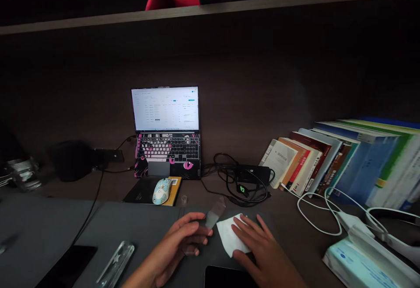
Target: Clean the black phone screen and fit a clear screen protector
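Observation:
My left hand (185,242) is low in the middle of the head view, its fingers curled round a clear plastic piece (216,211). The piece is see-through, with one end sticking out past the fingertips towards the back; its exact kind is hard to make out. Just right of it, my right hand (259,246) lies with its fingers spread over a white tissue (228,235) on the desk. The palm and fingers cover the tissue's right part. Below the tissue is a black flat device (226,277), cut off by the bottom edge.
Behind the hands stand a laptop (167,154) and a patterned mouse (161,191) on a book. Black cables with an adapter (252,174) lie right of it. Leaning books (315,161), a white cable and a tissue pack (357,261) fill the right. A clear case (116,261) lies left.

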Tool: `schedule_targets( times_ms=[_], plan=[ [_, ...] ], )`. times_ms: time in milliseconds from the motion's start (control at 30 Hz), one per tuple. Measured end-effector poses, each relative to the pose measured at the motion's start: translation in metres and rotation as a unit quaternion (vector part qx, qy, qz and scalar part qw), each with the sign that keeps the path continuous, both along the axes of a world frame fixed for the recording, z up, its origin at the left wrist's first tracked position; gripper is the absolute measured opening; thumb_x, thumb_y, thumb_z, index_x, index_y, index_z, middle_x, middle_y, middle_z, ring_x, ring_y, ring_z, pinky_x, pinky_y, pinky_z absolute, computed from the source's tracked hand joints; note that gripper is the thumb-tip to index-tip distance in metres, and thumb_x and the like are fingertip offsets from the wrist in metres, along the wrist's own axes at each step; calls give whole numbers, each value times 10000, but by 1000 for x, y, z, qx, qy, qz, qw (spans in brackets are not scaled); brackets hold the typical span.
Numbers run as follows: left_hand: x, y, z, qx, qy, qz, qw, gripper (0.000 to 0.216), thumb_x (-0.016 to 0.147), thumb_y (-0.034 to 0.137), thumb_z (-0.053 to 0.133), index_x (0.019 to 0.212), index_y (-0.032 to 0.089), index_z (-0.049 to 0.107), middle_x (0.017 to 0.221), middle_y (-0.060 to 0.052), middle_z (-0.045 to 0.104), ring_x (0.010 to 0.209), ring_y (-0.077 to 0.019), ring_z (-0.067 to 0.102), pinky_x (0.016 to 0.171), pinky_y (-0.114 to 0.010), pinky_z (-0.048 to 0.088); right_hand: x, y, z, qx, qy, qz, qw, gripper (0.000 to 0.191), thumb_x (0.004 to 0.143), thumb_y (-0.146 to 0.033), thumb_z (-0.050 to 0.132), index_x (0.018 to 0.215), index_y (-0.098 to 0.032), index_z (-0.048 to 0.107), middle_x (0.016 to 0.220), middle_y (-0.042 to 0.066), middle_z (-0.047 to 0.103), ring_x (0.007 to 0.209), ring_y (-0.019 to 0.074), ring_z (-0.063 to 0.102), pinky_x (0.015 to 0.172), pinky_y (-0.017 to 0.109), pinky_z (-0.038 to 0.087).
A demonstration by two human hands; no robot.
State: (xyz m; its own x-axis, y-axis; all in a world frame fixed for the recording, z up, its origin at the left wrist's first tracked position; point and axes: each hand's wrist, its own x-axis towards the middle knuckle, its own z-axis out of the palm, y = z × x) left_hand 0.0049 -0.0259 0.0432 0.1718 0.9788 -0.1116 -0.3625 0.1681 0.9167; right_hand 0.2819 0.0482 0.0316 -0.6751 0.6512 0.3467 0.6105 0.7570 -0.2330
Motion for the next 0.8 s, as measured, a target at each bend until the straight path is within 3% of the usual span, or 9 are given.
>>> schedule_targets(
  times_ms=[67, 133, 300, 433, 533, 667, 800],
  plan=[
    [3, -1, 1, 38, -27, -16, 999, 638, 807, 506, 746, 1315, 180, 541, 1231, -170, 699, 1065, -239, 650, 826, -322, 469, -1, -3, 5, -18, 20, -29, 999, 563, 966, -602, 535, 1391, -243, 622, 1417, 110, 627, 1346, 363, 547, 1166, 686, 320],
    [6, -2, 1, 83, -41, -24, 995, 706, 775, 533, 765, 1343, 196, 516, 1244, -170, 679, 1092, -257, 635, 849, -347, 481, -1, -10, 11, -42, 69, -48, 996, 598, 952, -649, 517, 1338, -214, 656, 1384, 144, 648, 1317, 367, 566, 1143, 629, 384],
    [17, -3, -10, 204, 4, -15, 979, 905, 664, 567, 837, 1403, 247, 424, 1255, -156, 604, 1129, -303, 603, 900, -420, 514, -13, -39, 20, -177, 154, 23, 972, 720, 775, -772, 650, 1242, -224, 632, 1283, 132, 673, 1194, 347, 623, 1018, 421, 503],
    [27, -6, -28, 297, 106, -6, 949, 1044, 683, 489, 832, 1525, 256, 260, 1368, -168, 494, 1267, -344, 533, 1079, -501, 436, -25, -51, 16, -290, 162, 39, 942, 610, 708, -633, 734, 1118, -222, 548, 1240, 118, 659, 1150, 330, 626, 990, 389, 491],
    [34, -9, -38, 302, 172, -5, 938, 1211, 670, 470, 837, 1596, 220, 98, 1385, -192, 466, 1303, -375, 505, 1145, -556, 355, -31, -52, 13, -308, 166, 71, 934, 545, 654, -520, 757, 1036, -233, 494, 1305, 132, 621, 1209, 332, 592, 984, 367, 484],
    [38, -12, -41, 291, 242, -3, 926, 1375, 621, 481, 884, 1620, 200, -18, 1378, -203, 470, 1304, -388, 502, 1147, -570, 338, -31, -54, 16, -303, 155, 52, 939, 530, 714, -475, 743, 1134, -227, 536, 1285, 130, 642, 1152, 308, 627, 978, 369, 489],
    [23, -14, -30, 282, 278, 15, 918, 1391, 579, 556, 917, 1625, 230, 60, 1461, -181, 441, 1375, -388, 439, 1191, -561, 286, -15, -50, 24, -290, 98, 9, 952, 836, 704, -378, 763, 1463, -193, 465, 1402, 161, 597, 1260, 336, 581, 1070, 432, 457]
  ],
)
